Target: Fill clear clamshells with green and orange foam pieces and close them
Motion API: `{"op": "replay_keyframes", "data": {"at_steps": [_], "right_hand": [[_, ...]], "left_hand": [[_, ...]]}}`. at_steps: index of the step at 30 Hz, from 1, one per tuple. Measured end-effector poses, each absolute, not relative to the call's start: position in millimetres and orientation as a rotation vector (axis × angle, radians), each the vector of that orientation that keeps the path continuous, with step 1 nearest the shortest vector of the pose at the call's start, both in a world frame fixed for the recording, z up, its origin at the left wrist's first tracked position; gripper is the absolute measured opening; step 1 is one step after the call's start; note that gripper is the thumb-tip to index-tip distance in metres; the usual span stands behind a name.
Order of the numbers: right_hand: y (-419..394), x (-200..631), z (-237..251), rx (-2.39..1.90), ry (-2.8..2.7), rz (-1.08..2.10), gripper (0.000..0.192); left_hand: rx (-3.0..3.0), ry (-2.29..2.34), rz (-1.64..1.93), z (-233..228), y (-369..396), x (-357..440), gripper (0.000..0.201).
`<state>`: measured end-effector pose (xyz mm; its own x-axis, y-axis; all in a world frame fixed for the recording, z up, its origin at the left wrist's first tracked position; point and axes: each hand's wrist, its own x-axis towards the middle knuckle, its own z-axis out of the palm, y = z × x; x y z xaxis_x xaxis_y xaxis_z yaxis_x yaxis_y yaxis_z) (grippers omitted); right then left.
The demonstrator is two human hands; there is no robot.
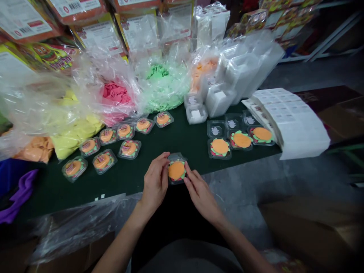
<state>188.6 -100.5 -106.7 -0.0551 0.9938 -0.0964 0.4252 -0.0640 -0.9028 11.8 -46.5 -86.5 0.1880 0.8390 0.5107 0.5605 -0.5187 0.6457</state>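
Note:
A small clear plastic container [176, 170] sits at the table's front edge, with a burger-like stack of an orange disc over green and red pieces inside it. The fingers of my left hand [155, 182] grip its left side. My right hand [200, 191] has thumb and fingers pressed against its right side. Whether its lid is fully closed, I cannot tell. To the right stand three filled containers, one of them [220, 148] nearest me, with their clear lids [216, 129] folded back. Several closed, labelled containers [130, 149] are spread out on the left.
Along the back are bags of yellow [76, 134], pink [116, 93], green [160, 89] and orange pieces [203, 72]. Nested empty containers [220, 100] stand at back right, beside label sheets [290, 113]. Printed boxes [99, 34] are stacked behind. Purple cloth [21, 193] lies left.

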Motion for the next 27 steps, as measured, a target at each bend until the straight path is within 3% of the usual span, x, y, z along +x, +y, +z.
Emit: {"op": "replay_keyframes", "data": {"at_steps": [7, 13, 21, 24, 27], "right_hand": [[-98, 189, -105, -1.541, -1.676, 1.185, 0.059], [-101, 197, -118, -1.358, -1.353, 1.444, 0.065], [-96, 198, -122, -1.198, -0.882, 1.678, 0.065], [-93, 197, -114, -1.257, -0.855, 1.643, 0.061], [-90, 195, -106, -1.471, -1.059, 1.392, 0.055]], "left_hand": [[2.149, 1.317, 1.239, -87, -45, 13, 0.020], [2.261, 1.221, 1.180, -91, -55, 11, 0.025], [2.482, 1.093, 1.026, -120, -84, 6, 0.063], [2.492, 1.064, 0.940, -125, -92, 2, 0.069], [2.496, 1.037, 0.884, -130, -99, -2, 0.072]]}}
